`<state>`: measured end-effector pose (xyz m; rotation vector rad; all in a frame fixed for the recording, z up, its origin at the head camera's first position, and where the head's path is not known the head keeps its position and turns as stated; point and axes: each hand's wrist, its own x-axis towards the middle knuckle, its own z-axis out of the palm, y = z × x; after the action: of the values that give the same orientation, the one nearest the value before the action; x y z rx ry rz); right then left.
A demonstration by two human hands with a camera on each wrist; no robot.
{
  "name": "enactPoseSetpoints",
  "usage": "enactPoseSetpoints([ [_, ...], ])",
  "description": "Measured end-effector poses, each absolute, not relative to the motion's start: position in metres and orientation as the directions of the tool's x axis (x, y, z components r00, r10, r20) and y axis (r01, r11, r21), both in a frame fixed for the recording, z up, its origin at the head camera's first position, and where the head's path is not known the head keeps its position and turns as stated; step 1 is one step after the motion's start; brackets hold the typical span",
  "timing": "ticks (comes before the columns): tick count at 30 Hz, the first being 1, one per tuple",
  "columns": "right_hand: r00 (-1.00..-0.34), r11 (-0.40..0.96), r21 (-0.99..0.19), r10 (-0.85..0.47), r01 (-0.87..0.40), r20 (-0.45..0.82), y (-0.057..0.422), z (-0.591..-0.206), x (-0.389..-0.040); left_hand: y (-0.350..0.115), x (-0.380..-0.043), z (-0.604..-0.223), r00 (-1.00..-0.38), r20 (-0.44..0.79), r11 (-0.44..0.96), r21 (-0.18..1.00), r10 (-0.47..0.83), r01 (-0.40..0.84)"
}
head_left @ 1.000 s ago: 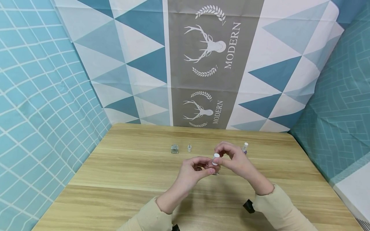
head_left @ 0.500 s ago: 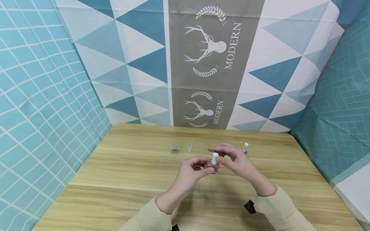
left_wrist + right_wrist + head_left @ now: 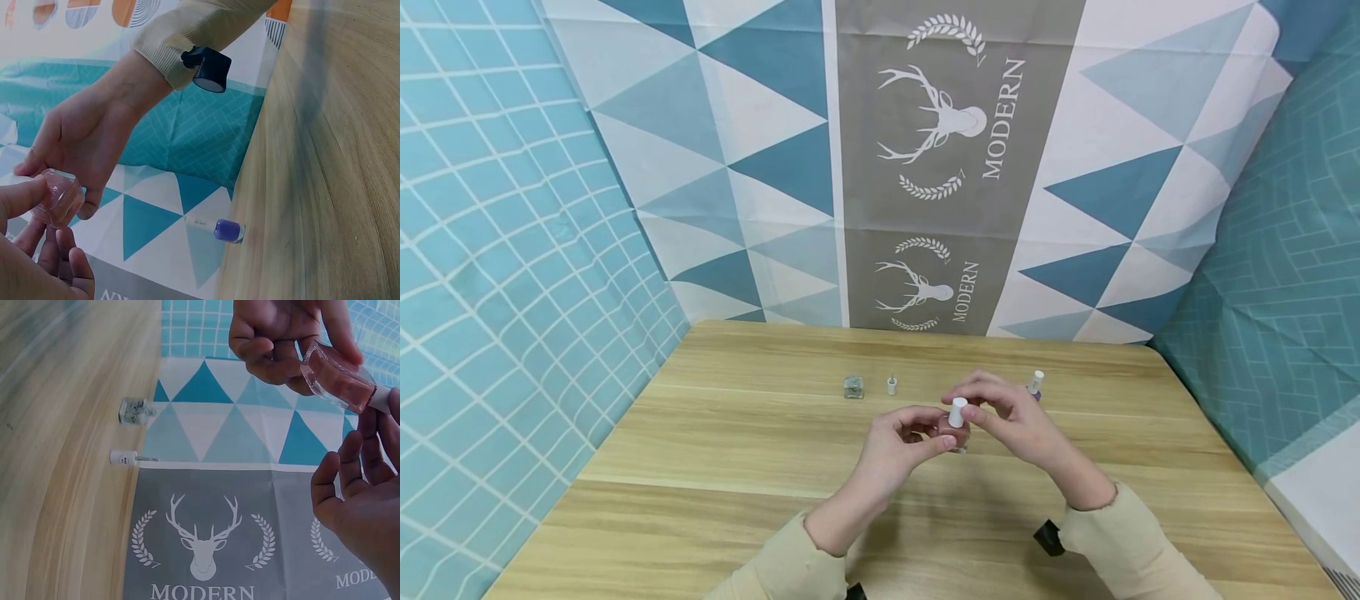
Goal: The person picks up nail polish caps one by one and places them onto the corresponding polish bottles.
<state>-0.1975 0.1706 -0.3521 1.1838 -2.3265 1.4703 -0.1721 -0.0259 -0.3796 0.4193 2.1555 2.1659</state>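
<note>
My left hand (image 3: 898,446) holds a nail polish bottle (image 3: 953,433) of pink polish between thumb and fingers, above the table. The bottle's white cap (image 3: 957,412) points up and is on the bottle's neck. My right hand (image 3: 1015,417) has its thumb and forefinger at the cap, on either side of it. In the right wrist view the pink glass body (image 3: 340,378) shows clearly, and the cap's end is hidden by the right fingers. The left wrist view shows the bottle's square base, with the left thumb across it.
On the wooden table (image 3: 737,450) stand an uncapped clear glass bottle (image 3: 853,387) and, beside it, a white cap with its brush (image 3: 892,386) pointing up. A purple nail polish bottle (image 3: 229,231) with a white cap stands behind my right hand. Patterned cloths hang around the table.
The right fingers, earlier round the cap, loosened and shifted, and are back at its sides now. The cap leans a little further left than a second ago. The left hand keeps its hold.
</note>
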Motion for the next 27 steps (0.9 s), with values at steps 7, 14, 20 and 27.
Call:
enactPoseSetpoints([
  [7, -0.680, 0.194, -0.700, -0.513, -0.687, 0.524, 0.1687, -0.3522, -0.1976, -0.0262, -0.1712, -0.3787, -0.961, 0.157, -0.032, 0.988, 0.230, 0.154],
  [14, -0.702, 0.192, -0.718, -0.480, -0.669, 0.526, 0.1673, -0.3543, -0.1991, -0.0261, -0.1713, -0.3787, -0.964, 0.151, -0.025, 0.989, 0.218, 0.149],
  [20, -0.719, 0.189, -0.734, -0.461, -0.652, 0.520, 0.1653, -0.3532, -0.1982, -0.0260, -0.1718, -0.3792, -0.965, 0.149, -0.020, 0.989, 0.216, 0.148],
  [27, -0.749, 0.205, -0.755, -0.435, -0.623, 0.500, 0.1640, -0.3532, -0.1985, -0.0262, -0.1717, -0.3789, -0.964, 0.153, -0.021, 0.988, 0.218, 0.152],
])
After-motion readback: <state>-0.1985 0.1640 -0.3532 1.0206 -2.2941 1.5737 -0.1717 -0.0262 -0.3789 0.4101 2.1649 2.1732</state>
